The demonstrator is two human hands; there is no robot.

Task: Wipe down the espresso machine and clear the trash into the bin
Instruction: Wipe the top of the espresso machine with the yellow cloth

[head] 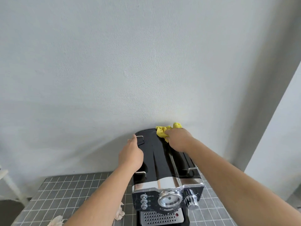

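- Right hand (177,140): fingers bunched around a yellow cloth (162,131), pressing it onto the far right corner of the machine's top, close to the wall (146,62).
- Left hand (130,154): laid on the left edge of the same top, beside a wire rail, apparently to steady the machine. Its fingers drop out of sight over the side, so I cannot tell whether they grip or merely rest.
- Espresso machine (156,162): black gloss top, chrome band, and a front panel with buttons, gauge and knob facing the person. It stands upright on the counter (73,193), its back against the wall.
- Crumpled paper (119,212): one wad on the tiles just left of the machine's base, and a second at the lower frame edge, further left.
- Bin: not in view.
- Step in hand: wiping the machine's top, judged early in the task, since the trash is not yet cleared.
- Next move calls for: drawing the cloth forward across the top under even pressure, with the left hand bracing, then over the front and sides before gathering the paper.
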